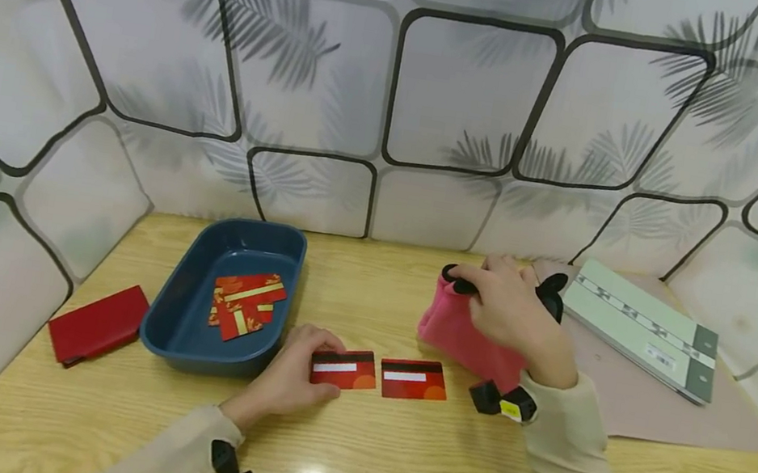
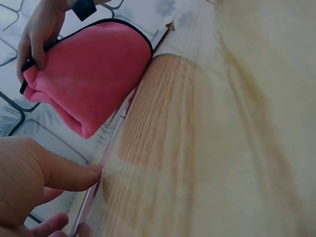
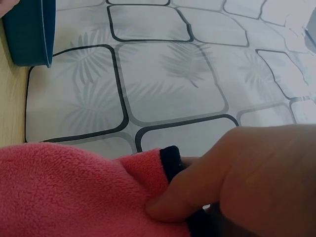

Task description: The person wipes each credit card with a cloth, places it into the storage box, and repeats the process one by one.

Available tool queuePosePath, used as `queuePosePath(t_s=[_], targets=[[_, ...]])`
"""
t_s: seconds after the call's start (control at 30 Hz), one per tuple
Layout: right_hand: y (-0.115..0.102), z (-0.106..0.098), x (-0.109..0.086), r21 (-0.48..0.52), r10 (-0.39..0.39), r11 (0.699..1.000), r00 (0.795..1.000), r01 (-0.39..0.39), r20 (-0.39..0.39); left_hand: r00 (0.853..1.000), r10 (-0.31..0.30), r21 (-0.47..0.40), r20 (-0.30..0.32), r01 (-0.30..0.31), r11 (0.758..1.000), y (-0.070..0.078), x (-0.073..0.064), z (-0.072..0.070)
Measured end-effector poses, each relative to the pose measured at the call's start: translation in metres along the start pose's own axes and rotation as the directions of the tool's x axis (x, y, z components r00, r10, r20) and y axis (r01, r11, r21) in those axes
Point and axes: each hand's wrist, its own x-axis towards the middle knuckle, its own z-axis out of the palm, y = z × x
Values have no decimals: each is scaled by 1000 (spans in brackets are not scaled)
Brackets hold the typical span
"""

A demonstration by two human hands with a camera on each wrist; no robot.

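Observation:
Two red bank cards lie side by side on the wooden table in the head view, each showing a black stripe and a white strip. My left hand (image 1: 294, 371) holds the left bank card (image 1: 357, 380) at its left end, thumb at the near edge and fingers at the far edge. The right bank card (image 1: 411, 390) lies just beyond it. My right hand (image 1: 508, 305) grips a fuzzy pink cloth (image 1: 456, 331) by its black-trimmed upper edge. In the right wrist view the thumb (image 3: 170, 205) presses into the cloth (image 3: 64, 187). The cloth's folds hang down towards the table.
Left of my left hand stands a blue tray (image 1: 178, 321) with several red-and-gold packets (image 1: 244, 302) in it. A red wallet (image 1: 99, 325) lies left of the tray. At right, a pale green binder (image 1: 637, 328) rests on a pinkish mat (image 1: 675, 420). Patterned sheets rise behind the table.

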Motion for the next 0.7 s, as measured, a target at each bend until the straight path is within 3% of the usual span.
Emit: queuePosePath(t_s=[0.17,0.4,0.7], targets=[[0,0,0,0,-12,1000,1000,12,8,998,-55,10,-37,55,998,-3,0,2],[0,2,1,15,-17,1000,1000,17,7,995,-102,36,-15,103,994,-2,-1,4],[-2,6,3,33,-23,999,1000,22,14,995,-94,62,-11,95,994,-3,1,3]])
